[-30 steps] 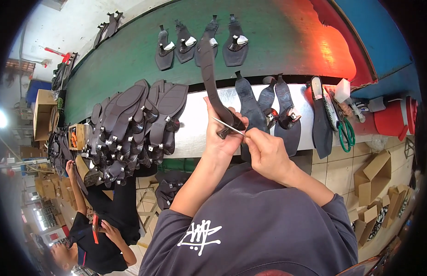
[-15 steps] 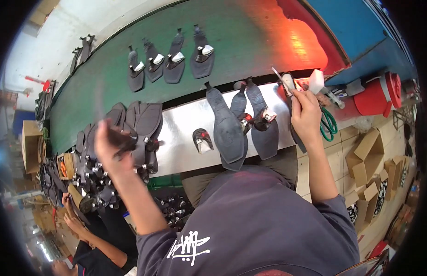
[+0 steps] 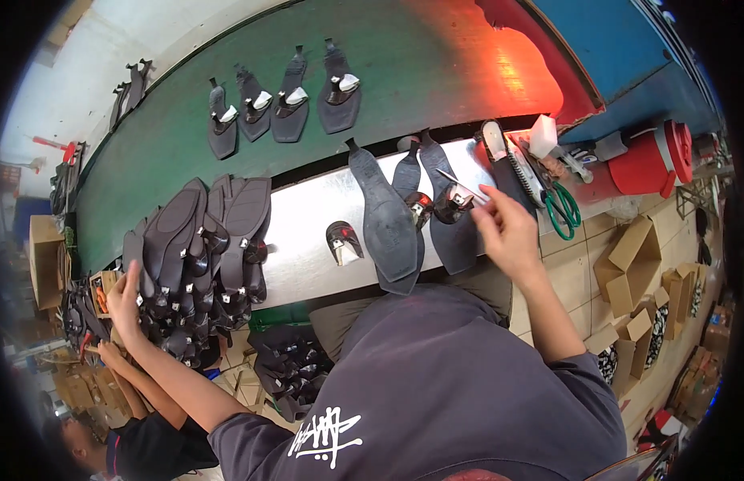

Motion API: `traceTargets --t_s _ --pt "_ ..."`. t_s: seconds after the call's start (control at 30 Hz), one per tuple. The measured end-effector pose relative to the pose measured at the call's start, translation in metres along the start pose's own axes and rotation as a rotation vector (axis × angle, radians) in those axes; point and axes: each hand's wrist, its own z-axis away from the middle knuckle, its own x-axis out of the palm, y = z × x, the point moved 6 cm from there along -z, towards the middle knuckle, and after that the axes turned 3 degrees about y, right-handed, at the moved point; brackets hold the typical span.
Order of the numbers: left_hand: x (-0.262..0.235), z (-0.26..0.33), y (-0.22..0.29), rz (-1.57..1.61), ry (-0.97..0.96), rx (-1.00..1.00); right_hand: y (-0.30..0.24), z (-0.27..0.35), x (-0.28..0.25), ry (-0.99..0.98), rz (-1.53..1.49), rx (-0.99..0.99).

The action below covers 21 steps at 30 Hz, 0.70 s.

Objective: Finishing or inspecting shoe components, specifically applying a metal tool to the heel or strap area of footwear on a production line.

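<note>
My right hand (image 3: 508,232) pinches a thin, pale, pointed tool (image 3: 460,184) over the strap of a dark sandal (image 3: 454,244) on the metal bench; its exact kind is unclear. Left of it, another sandal lies sole up (image 3: 384,220), overlapping others. A small dark strap piece with a white patch (image 3: 344,243) rests apart on the metal. Stretched far left, my left hand (image 3: 127,309) has its fingers extended at the edge of a heap of dark sandals (image 3: 175,228). I see nothing held in it.
Several sandals with white wads in their straps (image 3: 290,116) stand in a row on the green table (image 3: 412,88). Green-handled scissors (image 3: 563,212), a white block (image 3: 542,136) and a red container (image 3: 640,175) are at right. Cardboard boxes (image 3: 632,268) stand on the floor. Another person's hand (image 3: 111,355) is lower left.
My left hand has moved left and down to the heap's outer edge; the dark item blurred in it no longer shows there. My right hand has come left and down with the pale tool.
</note>
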Motion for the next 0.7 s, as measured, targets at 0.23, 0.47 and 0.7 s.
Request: traceTargets --t_s 0.23,0.47,0.7 --pt "0.018 0.099 0.114 0.476 0.457 0.376 -0.023 0.004 0.032 0.104 0.305 -0.196" --pt "0.208 0.221 0.19 0.24 -0.37 0.589 -0.026 -0.006 0.042 0.1 -0.072 -0.071" --pt "0.224 0.244 0.204 0.31 -0.164 0.729 -0.006 -0.015 0.054 -0.009 -0.327 0.126"
